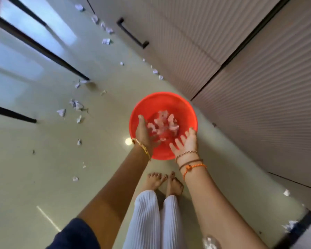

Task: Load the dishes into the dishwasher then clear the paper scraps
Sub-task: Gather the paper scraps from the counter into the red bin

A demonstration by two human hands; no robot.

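A round red plastic tub stands on the glossy floor in front of my bare feet. Several crumpled paper scraps lie inside it. Both of my hands hover over the tub's near half. My left hand is blurred, palm turned inward, fingers pointing down over the scraps. My right hand is spread, palm up, fingers straight, holding nothing. More paper scraps are strewn over the floor to the left and far along the cabinets.
Ribbed cabinet fronts with a black handle run along the right. Dark bars and bright window reflections cross the floor at left. A few scraps lie near the dark edge at bottom right.
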